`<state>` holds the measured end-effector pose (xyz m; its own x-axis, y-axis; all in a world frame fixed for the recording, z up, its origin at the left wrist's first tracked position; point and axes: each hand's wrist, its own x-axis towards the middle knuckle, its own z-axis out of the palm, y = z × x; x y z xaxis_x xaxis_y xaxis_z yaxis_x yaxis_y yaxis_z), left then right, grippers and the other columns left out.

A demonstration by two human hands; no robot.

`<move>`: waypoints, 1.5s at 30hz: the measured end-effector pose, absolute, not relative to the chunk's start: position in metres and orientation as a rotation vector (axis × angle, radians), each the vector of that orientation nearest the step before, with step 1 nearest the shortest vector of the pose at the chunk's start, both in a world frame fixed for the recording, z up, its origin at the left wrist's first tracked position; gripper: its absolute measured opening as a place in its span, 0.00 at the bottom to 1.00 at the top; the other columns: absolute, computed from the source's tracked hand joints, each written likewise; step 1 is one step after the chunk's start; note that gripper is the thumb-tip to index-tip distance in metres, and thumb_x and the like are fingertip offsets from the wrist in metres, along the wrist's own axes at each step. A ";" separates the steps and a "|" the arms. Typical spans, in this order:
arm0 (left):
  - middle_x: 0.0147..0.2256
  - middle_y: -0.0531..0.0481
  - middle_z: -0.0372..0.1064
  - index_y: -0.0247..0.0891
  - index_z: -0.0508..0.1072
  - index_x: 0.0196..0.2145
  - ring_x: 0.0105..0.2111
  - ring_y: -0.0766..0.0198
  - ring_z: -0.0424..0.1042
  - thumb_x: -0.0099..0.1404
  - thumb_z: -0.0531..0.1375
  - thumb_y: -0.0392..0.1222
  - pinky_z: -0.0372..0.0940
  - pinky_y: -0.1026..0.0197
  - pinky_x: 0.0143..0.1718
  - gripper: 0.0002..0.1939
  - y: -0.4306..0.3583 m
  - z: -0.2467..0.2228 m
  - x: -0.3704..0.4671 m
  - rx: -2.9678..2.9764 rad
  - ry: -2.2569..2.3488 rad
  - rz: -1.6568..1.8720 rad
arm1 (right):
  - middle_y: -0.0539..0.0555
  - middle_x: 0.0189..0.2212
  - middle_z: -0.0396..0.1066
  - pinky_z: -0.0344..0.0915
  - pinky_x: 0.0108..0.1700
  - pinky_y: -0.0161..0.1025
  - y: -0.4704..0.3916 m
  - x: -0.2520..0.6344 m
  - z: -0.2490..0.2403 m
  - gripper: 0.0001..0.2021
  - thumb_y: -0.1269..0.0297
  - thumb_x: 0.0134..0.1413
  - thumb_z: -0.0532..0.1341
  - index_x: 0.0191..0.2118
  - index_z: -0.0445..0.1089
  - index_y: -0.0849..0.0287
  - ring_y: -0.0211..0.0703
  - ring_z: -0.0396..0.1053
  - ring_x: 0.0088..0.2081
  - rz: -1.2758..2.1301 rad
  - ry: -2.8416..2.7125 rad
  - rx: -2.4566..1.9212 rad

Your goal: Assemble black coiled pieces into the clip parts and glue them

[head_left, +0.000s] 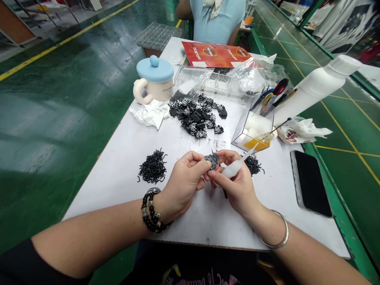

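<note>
Between both hands, over the white table (118, 190), is a small dark flat part (211, 160). My left hand (185, 182) pinches its left side between thumb and fingers. My right hand (237, 182) has thumb and fingertips at the part's right edge, and a white translucent tube with a thin pointed nozzle (233, 169) rests in the same hand. A thin dark tool also shows there, partly hidden by the fingers. A pile of small black curved pieces (152, 167) lies left of my hands, and a similar pile (253, 164) sits just beyond my right hand.
Behind my hands is a heap of black parts (197, 116). Around it stand a lidded mug (158, 85), crumpled tissue (152, 113), plastic trays and a clear box (252, 130) with pens. A white bottle (314, 93) and a phone (310, 183) are at right. A person (216, 21) sits opposite.
</note>
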<state>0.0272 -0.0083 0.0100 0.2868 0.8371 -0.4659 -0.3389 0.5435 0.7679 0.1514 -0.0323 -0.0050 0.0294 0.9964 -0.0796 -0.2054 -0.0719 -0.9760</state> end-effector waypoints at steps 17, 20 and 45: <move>0.22 0.55 0.66 0.37 0.58 0.30 0.15 0.76 0.59 0.54 0.61 0.36 0.52 0.73 0.15 0.12 -0.011 0.007 0.028 0.667 0.878 0.910 | 0.47 0.29 0.60 0.60 0.25 0.37 -0.041 0.150 -0.013 0.15 0.67 0.51 0.63 0.45 0.60 0.52 0.36 0.63 0.24 1.114 -1.158 -1.186; 0.22 0.55 0.66 0.37 0.58 0.30 0.14 0.76 0.59 0.55 0.61 0.37 0.53 0.72 0.15 0.12 -0.012 0.007 0.028 0.677 0.874 0.902 | 0.49 0.31 0.60 0.60 0.25 0.38 -0.043 0.149 -0.015 0.16 0.65 0.52 0.62 0.46 0.60 0.51 0.38 0.64 0.27 1.093 -1.162 -1.219; 0.21 0.58 0.63 0.38 0.58 0.30 0.14 0.74 0.62 0.57 0.61 0.38 0.55 0.70 0.17 0.11 -0.010 0.004 0.027 0.845 0.924 0.820 | 0.48 0.28 0.65 0.63 0.40 0.46 -0.044 0.159 -0.014 0.16 0.69 0.52 0.60 0.46 0.59 0.52 0.42 0.66 0.31 0.966 -1.365 -1.310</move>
